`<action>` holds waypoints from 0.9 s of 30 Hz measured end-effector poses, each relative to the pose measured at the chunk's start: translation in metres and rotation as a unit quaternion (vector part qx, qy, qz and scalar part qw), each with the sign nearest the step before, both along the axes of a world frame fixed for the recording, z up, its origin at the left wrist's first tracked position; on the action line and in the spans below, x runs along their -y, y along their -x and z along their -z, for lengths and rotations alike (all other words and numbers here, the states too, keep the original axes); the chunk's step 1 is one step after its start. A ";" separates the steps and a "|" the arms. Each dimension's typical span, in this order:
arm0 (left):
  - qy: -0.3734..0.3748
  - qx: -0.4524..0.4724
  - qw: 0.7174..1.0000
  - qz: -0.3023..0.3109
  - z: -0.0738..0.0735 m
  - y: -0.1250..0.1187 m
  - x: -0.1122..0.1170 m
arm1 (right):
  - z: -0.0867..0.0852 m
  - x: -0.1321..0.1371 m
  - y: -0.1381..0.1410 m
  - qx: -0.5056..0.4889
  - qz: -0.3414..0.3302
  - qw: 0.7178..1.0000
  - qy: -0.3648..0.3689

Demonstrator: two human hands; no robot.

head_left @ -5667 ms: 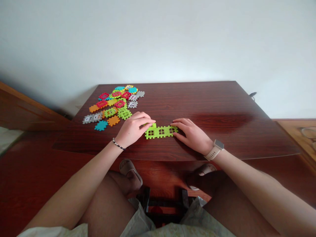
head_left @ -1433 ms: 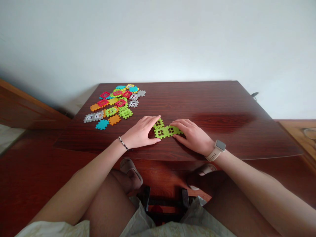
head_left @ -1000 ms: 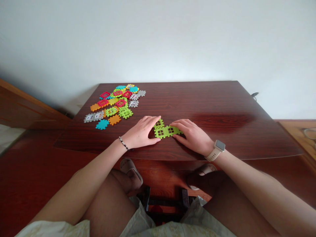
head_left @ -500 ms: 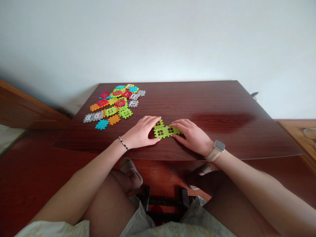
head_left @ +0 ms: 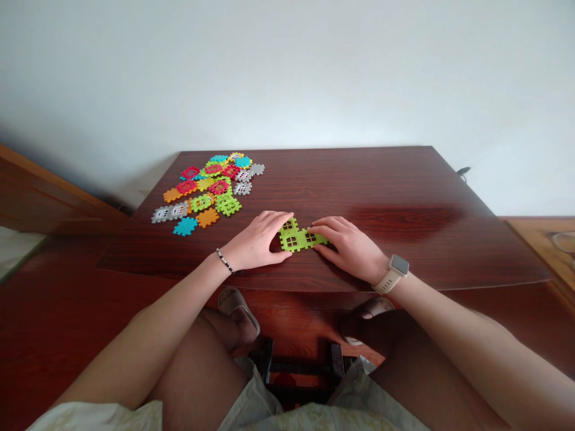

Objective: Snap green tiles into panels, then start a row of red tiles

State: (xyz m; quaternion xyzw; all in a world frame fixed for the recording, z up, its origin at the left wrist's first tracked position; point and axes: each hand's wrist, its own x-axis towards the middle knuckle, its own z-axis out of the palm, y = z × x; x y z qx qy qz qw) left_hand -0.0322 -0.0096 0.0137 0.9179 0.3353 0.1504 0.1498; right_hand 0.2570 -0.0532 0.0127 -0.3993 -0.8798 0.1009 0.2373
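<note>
Several lime-green interlocking building tiles (head_left: 293, 242) with window cut-outs lie flat on the dark wooden table, joined in an L-like shape. My left hand (head_left: 257, 242) grips the left end, fingers at the upper tile and thumb at the lower edge. The right end is between the fingers and thumb of my right hand (head_left: 349, 245), which hides part of it. A beaded bracelet (head_left: 225, 261) is on my left wrist, and a watch (head_left: 399, 264) on my right.
To the left is a spread-out pile of tiles, among them a blue tile (head_left: 185, 226), an orange tile (head_left: 208, 217) and a grey tile (head_left: 243, 188). The table (head_left: 431, 197) meets a white wall (head_left: 287, 72). A dark cable end (head_left: 462, 172) shows at right.
</note>
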 end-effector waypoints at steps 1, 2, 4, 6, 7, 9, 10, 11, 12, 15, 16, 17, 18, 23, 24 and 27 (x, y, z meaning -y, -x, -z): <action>0.000 0.000 1.000 0.000 0.000 0.000 0.000 | 0.000 0.000 0.000 0.002 0.000 1.000 0.000; 0.000 0.000 1.000 0.000 -0.001 0.000 0.000 | 0.000 0.000 0.000 0.003 0.000 1.000 0.000; 0.002 0.004 1.000 -0.001 -0.002 0.000 0.001 | 0.001 0.000 0.000 0.003 0.000 1.000 0.000; 0.002 0.008 1.000 0.000 -0.002 -0.001 0.001 | 0.001 0.000 0.000 0.002 0.001 1.000 -0.001; 0.002 0.010 1.000 0.002 -0.003 -0.001 0.001 | 0.001 0.000 0.000 0.002 0.001 1.000 -0.001; 0.000 0.015 1.000 0.006 -0.004 -0.001 0.001 | 0.001 0.000 0.000 0.003 0.001 1.000 -0.001; -0.001 0.017 1.000 0.009 -0.004 -0.001 0.001 | 0.001 0.000 0.000 0.003 0.001 1.000 -0.001; -0.002 0.018 1.000 0.010 -0.004 -0.001 0.001 | 0.001 0.000 0.000 0.003 0.002 1.000 0.000; -0.002 0.018 1.000 0.011 -0.004 -0.001 0.001 | 0.000 0.000 0.000 0.003 0.002 1.000 0.000; -0.006 0.018 1.000 0.011 -0.004 0.000 0.001 | 0.000 0.000 0.000 0.006 0.002 1.000 0.001; -0.008 0.019 1.000 0.011 -0.004 0.000 0.001 | 0.000 0.000 0.000 0.008 0.002 1.000 0.000; -0.011 0.020 1.000 0.012 -0.004 0.000 0.000 | 0.000 0.000 0.000 0.009 0.002 1.000 -0.001; -0.013 0.022 1.000 0.013 -0.003 0.000 0.000 | 0.000 0.000 0.000 0.010 0.002 1.000 -0.001; -0.013 0.015 1.000 0.012 -0.001 0.001 0.000 | 0.001 0.000 0.000 0.014 0.005 1.000 -0.001; -0.011 0.009 1.000 0.010 -0.002 0.001 0.000 | 0.001 0.000 0.000 0.015 0.005 1.000 -0.001; -0.010 -0.004 1.000 0.005 -0.003 0.001 0.000 | 0.002 0.000 0.000 0.019 0.005 1.000 -0.001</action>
